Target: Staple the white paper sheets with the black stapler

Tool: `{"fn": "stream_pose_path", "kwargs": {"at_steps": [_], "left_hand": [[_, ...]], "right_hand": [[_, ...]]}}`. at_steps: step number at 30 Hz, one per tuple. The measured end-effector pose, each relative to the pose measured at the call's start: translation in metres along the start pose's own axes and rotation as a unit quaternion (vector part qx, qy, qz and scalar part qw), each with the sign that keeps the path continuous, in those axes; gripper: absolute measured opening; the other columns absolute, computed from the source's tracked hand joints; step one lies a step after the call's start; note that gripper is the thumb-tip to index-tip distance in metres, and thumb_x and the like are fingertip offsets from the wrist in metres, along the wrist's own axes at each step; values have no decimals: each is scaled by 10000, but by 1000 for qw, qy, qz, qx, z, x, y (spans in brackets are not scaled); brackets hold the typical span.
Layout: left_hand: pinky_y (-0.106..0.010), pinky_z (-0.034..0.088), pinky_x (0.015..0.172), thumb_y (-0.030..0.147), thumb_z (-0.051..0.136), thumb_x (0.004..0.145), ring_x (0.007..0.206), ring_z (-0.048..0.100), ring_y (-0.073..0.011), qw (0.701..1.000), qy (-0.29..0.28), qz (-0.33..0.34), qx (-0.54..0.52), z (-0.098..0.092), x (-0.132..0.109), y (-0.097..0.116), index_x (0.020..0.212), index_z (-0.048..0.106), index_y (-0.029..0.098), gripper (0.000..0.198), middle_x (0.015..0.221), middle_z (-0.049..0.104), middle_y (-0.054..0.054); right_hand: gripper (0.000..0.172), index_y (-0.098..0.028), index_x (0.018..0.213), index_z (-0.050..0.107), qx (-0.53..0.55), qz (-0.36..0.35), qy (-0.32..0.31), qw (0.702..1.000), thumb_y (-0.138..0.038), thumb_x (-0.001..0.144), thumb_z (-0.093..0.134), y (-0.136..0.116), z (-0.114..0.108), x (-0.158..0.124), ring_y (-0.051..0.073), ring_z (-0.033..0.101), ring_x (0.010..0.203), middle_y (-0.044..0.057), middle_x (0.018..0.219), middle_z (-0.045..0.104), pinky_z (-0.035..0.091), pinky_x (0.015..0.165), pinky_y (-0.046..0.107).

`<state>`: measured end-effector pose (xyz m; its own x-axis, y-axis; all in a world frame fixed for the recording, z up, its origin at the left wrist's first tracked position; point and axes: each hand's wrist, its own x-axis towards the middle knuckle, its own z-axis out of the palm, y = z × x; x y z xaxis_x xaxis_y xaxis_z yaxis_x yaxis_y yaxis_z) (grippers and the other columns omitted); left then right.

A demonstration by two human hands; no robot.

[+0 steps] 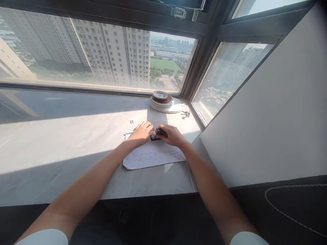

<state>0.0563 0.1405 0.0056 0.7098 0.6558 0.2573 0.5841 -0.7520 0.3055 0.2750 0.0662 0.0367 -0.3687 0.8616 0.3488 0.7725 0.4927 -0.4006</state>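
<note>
In my right hand is a black stapler, its fingers wrapped round the upper part. The lower arm of the stapler rests on or just above a stack of printed white sheets. At the stapler's front end is my left hand, fingers bent together with the tips close to it. Whatever lies between the left fingertips is hidden. Beyond the left hand, a small grey strip, perhaps staples, lies on the pale stone sill.
Stacked plates stand in the far corner by the window. Keys lie just right of them. A white wall slopes close along the right side. The sill's front edge runs below the papers; a cord hangs at lower right.
</note>
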Motion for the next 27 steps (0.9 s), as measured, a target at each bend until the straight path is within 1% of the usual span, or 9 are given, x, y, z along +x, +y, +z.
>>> {"fn": "stream_pose_path", "kwargs": {"at_steps": [4,7,11,14,16,19,22,24,27], "left_hand": [[-487,422,1115,257,502,1029,1252,545,-293,1000,-8,10,-18,-5,-3,-6,1290,641,281,297,1278,627,-87],[-467,432,1105,229,505,1010,1203,570,-277,999,-2,10,-37,-7,-4,-11,1266,669,281,309,1204,628,-84],[-435,464,1043,184,469,987,1138,596,-258,998,2,12,-60,-7,-5,-18,1242,692,271,350,1159,624,-83],[-431,460,1037,142,448,958,1147,600,-257,998,6,11,-60,-9,-6,-22,1276,691,284,424,1195,639,-77],[-438,449,1048,130,449,943,1164,597,-261,999,8,10,-49,-11,-7,-22,1264,705,281,437,1214,650,-76],[-451,449,1059,133,449,944,1191,592,-273,1000,1,11,-29,-14,-8,-20,1228,728,257,417,1228,656,-87],[-473,449,1083,101,465,924,1222,589,-286,1000,-3,17,-12,-16,-8,-14,1249,724,245,440,1284,651,-100],[-481,441,1116,46,479,894,1276,579,-285,998,-8,55,-23,-17,-8,-9,1273,717,249,491,1365,640,-101],[-467,429,1163,-19,463,893,1387,542,-252,985,-44,149,-71,-15,-8,-2,1371,677,316,621,1538,576,-54]], "right_hand": [[126,-232,985,633,-59,163,164,971,-353,956,615,27,-20,-4,239,600,875,66,949,700,429,764,334],[69,-230,906,614,-97,214,204,950,-299,910,612,45,-29,-7,237,576,866,70,948,688,420,768,346],[41,-233,865,623,-90,248,163,950,-272,862,637,59,-29,-12,235,572,877,59,942,682,421,778,348],[83,-244,917,645,-87,245,109,960,-286,849,664,58,-27,-12,240,586,923,49,983,700,418,800,348],[125,-246,917,634,-94,234,81,964,-354,870,676,53,-28,-11,237,586,911,42,972,702,412,793,342],[344,-234,766,561,-102,222,55,968,-524,944,609,42,-30,-10,218,568,825,29,843,671,412,774,333],[565,-232,610,435,-76,247,62,964,-597,1040,407,36,-32,-9,191,529,696,10,670,582,432,758,327],[627,-239,549,367,-46,270,72,959,-574,1075,307,34,-31,-9,190,520,644,11,592,526,445,735,325],[645,-256,512,356,-10,287,90,953,-525,1090,257,36,-29,-8,213,543,636,35,553,516,451,687,332]]}}
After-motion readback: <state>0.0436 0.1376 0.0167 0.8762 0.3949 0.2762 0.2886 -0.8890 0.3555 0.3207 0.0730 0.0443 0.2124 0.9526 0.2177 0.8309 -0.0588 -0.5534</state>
